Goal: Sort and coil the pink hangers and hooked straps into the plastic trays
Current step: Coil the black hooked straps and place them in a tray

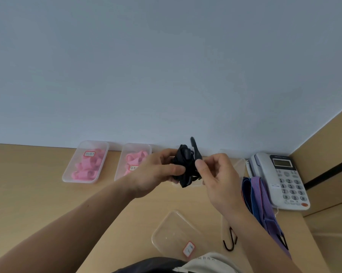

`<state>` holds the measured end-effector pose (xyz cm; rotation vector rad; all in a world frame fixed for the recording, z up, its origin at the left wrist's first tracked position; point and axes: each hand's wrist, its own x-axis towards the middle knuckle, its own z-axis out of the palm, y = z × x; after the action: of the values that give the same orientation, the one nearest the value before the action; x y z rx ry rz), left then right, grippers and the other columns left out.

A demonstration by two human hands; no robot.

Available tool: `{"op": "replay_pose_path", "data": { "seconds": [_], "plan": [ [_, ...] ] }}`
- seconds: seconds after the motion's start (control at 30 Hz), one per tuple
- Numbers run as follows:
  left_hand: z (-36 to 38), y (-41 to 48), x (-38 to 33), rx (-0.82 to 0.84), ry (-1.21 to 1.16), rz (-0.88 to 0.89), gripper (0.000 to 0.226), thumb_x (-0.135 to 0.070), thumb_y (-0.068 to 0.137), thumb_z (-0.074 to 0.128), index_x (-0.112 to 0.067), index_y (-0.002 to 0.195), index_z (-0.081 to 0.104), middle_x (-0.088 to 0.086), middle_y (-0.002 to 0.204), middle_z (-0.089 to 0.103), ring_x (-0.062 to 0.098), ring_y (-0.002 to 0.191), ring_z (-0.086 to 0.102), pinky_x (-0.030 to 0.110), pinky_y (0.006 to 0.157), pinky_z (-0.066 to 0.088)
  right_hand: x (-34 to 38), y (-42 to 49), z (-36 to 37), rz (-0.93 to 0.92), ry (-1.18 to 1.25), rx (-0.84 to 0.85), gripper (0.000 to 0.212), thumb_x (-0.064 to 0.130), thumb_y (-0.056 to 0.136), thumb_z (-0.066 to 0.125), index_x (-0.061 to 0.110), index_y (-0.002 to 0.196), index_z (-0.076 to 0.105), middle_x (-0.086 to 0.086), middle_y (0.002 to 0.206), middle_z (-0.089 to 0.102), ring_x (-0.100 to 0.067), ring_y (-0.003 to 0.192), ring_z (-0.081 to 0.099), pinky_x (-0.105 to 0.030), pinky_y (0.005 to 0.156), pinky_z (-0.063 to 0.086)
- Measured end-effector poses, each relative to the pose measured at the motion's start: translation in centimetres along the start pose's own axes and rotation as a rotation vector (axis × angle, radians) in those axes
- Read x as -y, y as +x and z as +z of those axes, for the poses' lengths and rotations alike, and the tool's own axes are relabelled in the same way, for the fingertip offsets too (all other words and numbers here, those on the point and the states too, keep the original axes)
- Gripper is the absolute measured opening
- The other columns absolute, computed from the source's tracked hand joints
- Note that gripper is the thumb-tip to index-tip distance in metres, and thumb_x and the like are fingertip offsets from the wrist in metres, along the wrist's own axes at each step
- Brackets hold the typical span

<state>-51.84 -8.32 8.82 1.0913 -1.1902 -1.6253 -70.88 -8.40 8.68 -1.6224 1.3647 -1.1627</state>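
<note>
Above a pale wooden worktop [38, 174], both hands, left hand [156, 174] and right hand [217, 174], grip a black hooked strap [185, 166] mid-coil, which probably next needs lowering into a clear tray [162, 231].

Person as seen from the head-worn camera. The left forearm [77, 223] and right forearm [255, 233] are bare along all of their visible length. The left hand [156, 172] and right hand [215, 174] are bare too, with thumbnails cut short. A small dark spot marks the left forearm. At the near edge, between the arms, are a dark garment [152, 265] and, to its right, a cream fabric [209, 263]. The cream fabric has a row of small dark letters, too small to read.
</note>
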Motion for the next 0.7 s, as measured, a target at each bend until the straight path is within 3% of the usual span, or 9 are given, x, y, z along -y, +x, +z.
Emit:
{"op": "replay_pose_path", "data": {
  "seconds": [0.07, 0.17, 0.23, 0.3, 0.4, 0.53, 0.6, 0.7],
  "plan": [
    [0.1, 0.0, -0.1, -0.012, -0.075, 0.033, 0.047, -0.01, 0.081, 0.063, -0.005, 0.128, 0.056, 0.026, 0.122, 0.063, 0.047, 0.104, 0.062, 0.054, 0.091, 0.046, 0.1, 0.1, 0.0, 0.018, 0.038, -0.043, 0.01, 0.035, 0.09, 0.066, 0.03, 0.088, 0.057, 0.012, 0.079, 0.068, -0.008, 0.066, 0.064, -0.032, 0.063, 0.055],
    [0.3, 0.1, -0.1, -0.028, -0.132, 0.055, 0.041, -0.011, 0.083, 0.061, -0.008, 0.124, 0.059, 0.024, 0.115, 0.065, 0.037, 0.098, 0.063, 0.048, 0.089, 0.049, 0.1, 0.1, 0.0, -0.008, -0.041, -0.023, 0.006, 0.034, 0.091, 0.063, 0.034, 0.086, 0.061, 0.014, 0.074, 0.068, -0.009, 0.062, 0.064, -0.032, 0.062, 0.054],
    [0.4, 0.3, -0.2, -0.026, -0.167, 0.053, 0.038, -0.011, 0.083, 0.061, -0.01, 0.121, 0.061, 0.016, 0.11, 0.068, 0.031, 0.097, 0.066, 0.039, 0.084, 0.054, 0.1, -0.1, 0.3, -0.06, -0.058, -0.043, 0.006, 0.031, 0.091, 0.065, 0.035, 0.087, 0.064, 0.017, 0.076, 0.068, -0.006, 0.066, 0.065, -0.022, 0.062, 0.053],
    [0.2, 0.4, -0.2, -0.032, -0.198, 0.02, 0.039, -0.014, 0.083, 0.063, -0.009, 0.122, 0.059, 0.013, 0.11, 0.07, 0.031, 0.098, 0.069, 0.039, 0.085, 0.056, 0.1, -0.4, 0.6, -0.117, -0.073, -0.068, 0.006, 0.031, 0.091, 0.065, 0.03, 0.096, 0.069, 0.018, 0.075, 0.068, -0.001, 0.071, 0.065, -0.01, 0.062, 0.047],
    [-0.2, 0.5, 0.2, -0.057, -0.191, -0.055, 0.047, -0.019, 0.082, 0.068, -0.006, 0.125, 0.054, 0.015, 0.11, 0.071, 0.034, 0.097, 0.069, 0.043, 0.087, 0.056, -0.1, -0.7, 1.0, -0.115, -0.137, -0.033, 0.025, 0.038, 0.087, 0.068, 0.025, 0.108, 0.068, 0.019, 0.079, 0.067, 0.001, 0.075, 0.062, -0.011, 0.062, 0.046],
    [-0.5, 0.6, 0.9, -0.092, -0.18, -0.143, 0.038, -0.017, 0.09, 0.069, -0.005, 0.123, 0.053, 0.019, 0.107, 0.073, 0.034, 0.094, 0.072, 0.035, 0.073, 0.058, -0.5, -1.2, 1.4, 0.068, -0.239, 0.152, 0.076, 0.075, 0.054, 0.072, 0.036, 0.117, 0.055, 0.022, 0.096, 0.061, 0.005, 0.086, 0.057, -0.016, 0.071, 0.046],
    [-0.2, 0.7, 1.5, -0.111, -0.174, -0.181, 0.037, -0.015, 0.089, 0.07, -0.005, 0.12, 0.054, 0.017, 0.101, 0.074, 0.031, 0.087, 0.074, 0.032, 0.068, 0.058, -0.7, -1.3, 2.0, 0.098, -0.358, 0.154, 0.081, 0.077, 0.049, 0.07, 0.035, 0.116, 0.051, 0.023, 0.097, 0.058, 0.005, 0.089, 0.056, -0.02, 0.074, 0.047],
    [0.2, 1.0, 2.8, -0.133, -0.173, -0.228, 0.044, -0.014, 0.084, 0.076, -0.003, 0.118, 0.05, 0.016, 0.096, 0.074, 0.027, 0.078, 0.073, 0.037, 0.069, 0.06, -1.0, -1.0, 2.6, 0.105, -0.527, 0.08, 0.071, 0.074, 0.053, 0.071, 0.032, 0.107, 0.052, 0.016, 0.091, 0.059, -0.006, 0.086, 0.057, -0.028, 0.072, 0.049]
  ]
}}
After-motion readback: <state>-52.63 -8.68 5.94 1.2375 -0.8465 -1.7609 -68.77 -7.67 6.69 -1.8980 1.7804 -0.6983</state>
